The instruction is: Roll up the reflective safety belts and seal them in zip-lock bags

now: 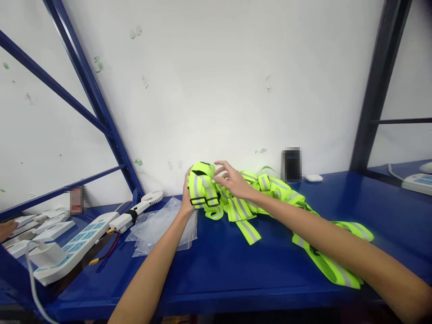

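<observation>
My left hand (186, 198) is wrapped round a folded bundle of fluorescent yellow reflective strap (201, 184) and holds it up above the blue table. Grey stripes run along the strap, and black buckles show at the bundle's lower front. Most of the left fingers are hidden behind it. At the bundle's right side is my right hand (232, 179), its fingers curved and spread apart; whether a fingertip touches the strap, I cannot tell. A loose heap of the same reflective straps (276, 191) lies behind and below the right forearm, trailing toward the table's front edge.
Clear plastic zip bags (162, 227) lie left of the bundle, beside a white handheld fan (151, 198) and a power strip (79, 245) with wires. A dark blurred box (291, 164) and a white case (313, 177) stand near the wall. Another person's hand (7, 228) shows at far left.
</observation>
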`<state>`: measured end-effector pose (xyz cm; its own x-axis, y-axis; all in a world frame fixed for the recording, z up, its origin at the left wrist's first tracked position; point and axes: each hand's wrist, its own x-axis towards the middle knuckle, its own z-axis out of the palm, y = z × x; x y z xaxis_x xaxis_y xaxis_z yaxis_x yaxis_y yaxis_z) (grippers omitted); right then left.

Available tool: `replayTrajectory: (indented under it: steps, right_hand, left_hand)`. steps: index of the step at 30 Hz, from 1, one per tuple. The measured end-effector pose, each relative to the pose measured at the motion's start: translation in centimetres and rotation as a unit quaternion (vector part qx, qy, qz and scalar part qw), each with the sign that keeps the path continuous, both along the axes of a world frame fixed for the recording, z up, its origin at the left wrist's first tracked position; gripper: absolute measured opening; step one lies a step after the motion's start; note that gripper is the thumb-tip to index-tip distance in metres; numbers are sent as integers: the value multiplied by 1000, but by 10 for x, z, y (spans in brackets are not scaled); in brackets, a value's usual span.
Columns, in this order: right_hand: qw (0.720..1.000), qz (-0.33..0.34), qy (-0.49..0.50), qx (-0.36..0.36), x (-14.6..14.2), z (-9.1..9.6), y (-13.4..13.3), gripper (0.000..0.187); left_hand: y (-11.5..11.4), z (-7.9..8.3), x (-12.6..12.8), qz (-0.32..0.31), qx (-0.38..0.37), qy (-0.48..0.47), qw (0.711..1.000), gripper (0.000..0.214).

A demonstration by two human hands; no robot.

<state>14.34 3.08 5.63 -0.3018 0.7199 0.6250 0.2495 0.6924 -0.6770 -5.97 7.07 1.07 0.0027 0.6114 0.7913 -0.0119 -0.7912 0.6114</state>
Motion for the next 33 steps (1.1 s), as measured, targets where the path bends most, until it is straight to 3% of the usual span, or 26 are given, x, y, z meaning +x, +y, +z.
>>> replayTrajectory:
  steps: [2,4,8,11,14,19,22,25,29,31,33]
  right_hand:
    - [999,15,-28,-3,4,6,-1,68]
    - [998,26,-52,20,9,10,-1,71]
    - [998,58,-34,21,21,17,6,41]
    - [999,3,25,-33,34,26,13,31]
    - [987,-64,95,-112,45,34,17,35]
    - [965,-65,170,-192,48,37,17,36]
    - [957,-58,199,-205,44,37,18,30]
    - [948,-56,224,-218,40,35,21,24]
    - [942,-35,231,-241,34,31,22,29]
    - [938,-11,238,-254,31,28,20,34]
    - [932,18,245,-267,27,27,17,37]
  left_hand:
    - [-8,-4,10,6,51,108,993,61]
    - [-14,-7,16,51,128,225,964,65]
    - [-20,-11,15,173,251,340,890,70]
    - [-19,-11,8,263,301,359,843,69]
    - [-18,-10,4,315,318,384,808,61]
    - [-24,-4,4,306,260,476,782,71]
    - [-29,1,5,285,199,502,792,85]
    - [-30,2,4,220,134,495,830,85]
    - [-32,0,7,106,40,372,921,58]
    - [-34,0,13,81,2,306,949,45]
    - [-34,-1,20,75,-51,263,961,46]
